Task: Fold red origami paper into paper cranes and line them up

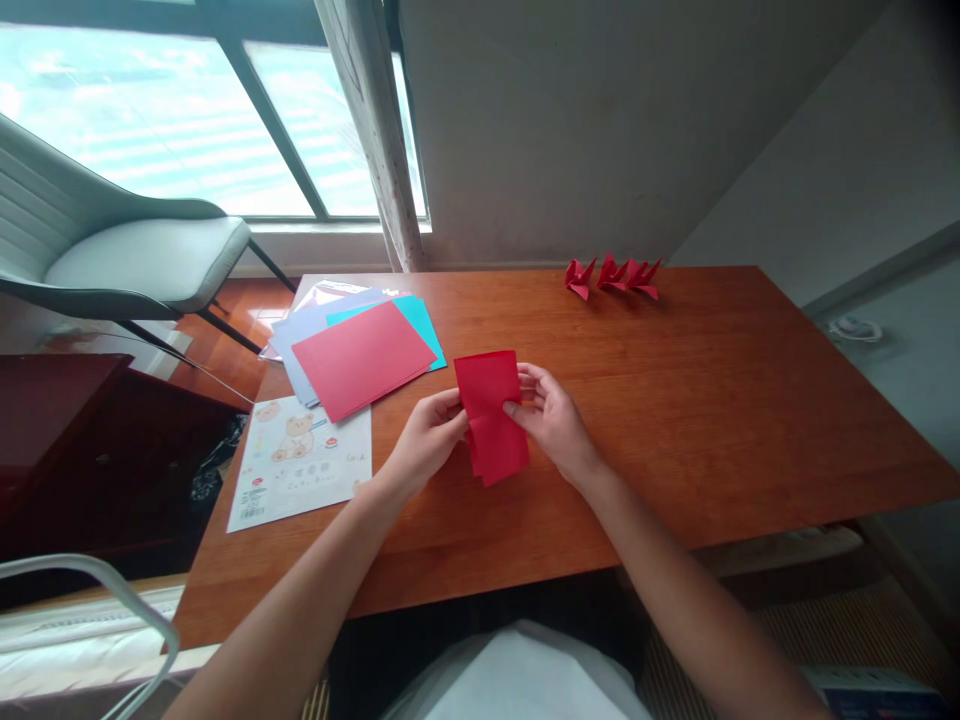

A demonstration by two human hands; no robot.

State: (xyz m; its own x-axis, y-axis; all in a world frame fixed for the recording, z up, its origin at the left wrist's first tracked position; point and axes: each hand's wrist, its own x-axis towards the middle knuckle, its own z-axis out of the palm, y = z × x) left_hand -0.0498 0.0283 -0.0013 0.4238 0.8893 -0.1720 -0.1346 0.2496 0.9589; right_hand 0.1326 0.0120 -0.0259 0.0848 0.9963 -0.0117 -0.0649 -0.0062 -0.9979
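Note:
A folded sheet of red paper (491, 415) is held up between my two hands, over the front middle of the wooden table. It forms a tall rectangle with a crease across it, and its lower left corner shows a second layer. My left hand (433, 430) grips its left edge, some fingers hidden behind the paper. On the other edge, my right hand (553, 418) is closed with the thumb on the front face and the fingers behind. To the left lies a stack of red paper sheets (365, 360), on top of blue sheets (425, 325) and pale lilac sheets (289, 350).
Several folded red paper figures (613, 273) stand along the far edge of the wooden table (720, 400). A white printed sheet with a bear (300, 465) lies at the left edge. A chair (150, 250) stands by the window, beyond the table's left side.

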